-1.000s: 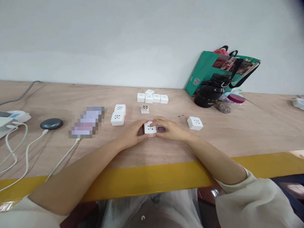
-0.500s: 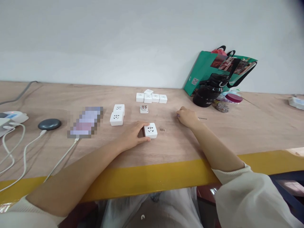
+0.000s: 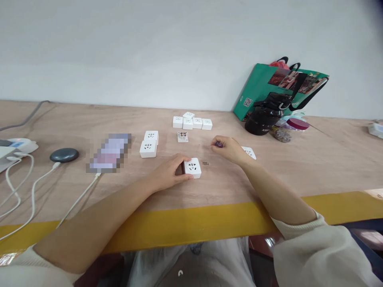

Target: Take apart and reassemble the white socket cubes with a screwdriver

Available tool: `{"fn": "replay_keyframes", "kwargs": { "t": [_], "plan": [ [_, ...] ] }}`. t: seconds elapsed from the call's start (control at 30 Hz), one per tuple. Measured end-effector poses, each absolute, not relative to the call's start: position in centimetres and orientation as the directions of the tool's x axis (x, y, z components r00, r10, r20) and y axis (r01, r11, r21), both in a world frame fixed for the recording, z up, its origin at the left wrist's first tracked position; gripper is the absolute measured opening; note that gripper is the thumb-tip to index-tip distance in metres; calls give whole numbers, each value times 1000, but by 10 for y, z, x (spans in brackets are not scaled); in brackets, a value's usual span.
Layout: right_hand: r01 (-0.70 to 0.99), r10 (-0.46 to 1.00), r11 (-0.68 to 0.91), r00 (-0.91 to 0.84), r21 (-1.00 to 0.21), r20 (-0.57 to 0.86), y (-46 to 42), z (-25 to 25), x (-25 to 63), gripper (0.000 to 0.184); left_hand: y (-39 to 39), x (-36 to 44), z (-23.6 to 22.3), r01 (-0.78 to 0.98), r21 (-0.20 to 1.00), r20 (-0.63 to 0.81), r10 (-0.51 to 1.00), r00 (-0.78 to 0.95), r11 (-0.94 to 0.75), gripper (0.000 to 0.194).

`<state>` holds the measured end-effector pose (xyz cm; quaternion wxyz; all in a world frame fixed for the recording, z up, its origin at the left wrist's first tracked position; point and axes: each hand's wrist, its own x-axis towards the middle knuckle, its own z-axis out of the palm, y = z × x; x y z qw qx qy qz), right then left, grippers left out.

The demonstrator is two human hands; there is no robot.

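My left hand (image 3: 169, 172) lies on the table with thumb and fingers gripping the left side of a white socket box (image 3: 192, 168), its slotted face up. To the right, my right hand (image 3: 229, 149) is closed around the dark purple handle of a screwdriver (image 3: 219, 144); its thin shaft is out of sight behind the hand. Partly hidden by my right wrist is a white slotted socket cover (image 3: 249, 152). Beyond my hands sits an open socket part (image 3: 182, 137) with copper-coloured contacts showing.
Two socket boxes (image 3: 148, 148) stand left of centre, and several more (image 3: 188, 124) form a row near the wall. A phone (image 3: 110, 153) and a dark round device (image 3: 64, 155) have white cables. At back right are a black bottle (image 3: 263, 119), a green bag (image 3: 257, 85) and a jar (image 3: 297, 124).
My right hand has shifted left and turned, so the screwdriver's shaft no longer shows and the socket cover beside the wrist does. My left hand stays on the socket box.
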<state>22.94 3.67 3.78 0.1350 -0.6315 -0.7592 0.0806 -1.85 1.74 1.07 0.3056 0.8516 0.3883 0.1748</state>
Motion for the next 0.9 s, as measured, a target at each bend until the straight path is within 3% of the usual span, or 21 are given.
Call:
{"fn": "replay_keyframes", "kwargs": {
  "t": [0.07,0.1,0.17,0.23,0.37,0.43,0.63,0.77,0.9],
  "plan": [
    [689,947,281,-313,-668,75,25,43,215,12,16,-18,11,555,665,54,775,630,-499,49],
    [563,925,279,-376,-778,60,20,45,209,11,16,-18,10,554,666,56,774,631,-499,50],
    [431,894,267,-444,-862,55,13,44,199,9,14,-18,11,554,663,52,770,636,-503,50],
    [429,896,290,-436,-855,85,9,40,192,8,13,-18,11,558,660,48,769,637,-504,51],
    [488,894,415,-378,-768,242,5,31,184,9,14,-16,9,543,663,72,766,639,-515,51],
    [519,845,521,-428,-678,322,1,28,180,9,16,-16,7,522,667,90,753,652,-532,52],
    [581,682,731,-613,-358,399,-13,25,174,12,22,-26,6,445,747,27,692,722,-494,86],
    [655,662,739,-663,-158,349,-21,26,170,16,32,-39,7,336,878,-18,677,736,-341,68],
    [721,691,680,-692,135,210,-26,26,156,27,39,-44,8,273,949,-69,743,665,-156,62]
  ]
}}
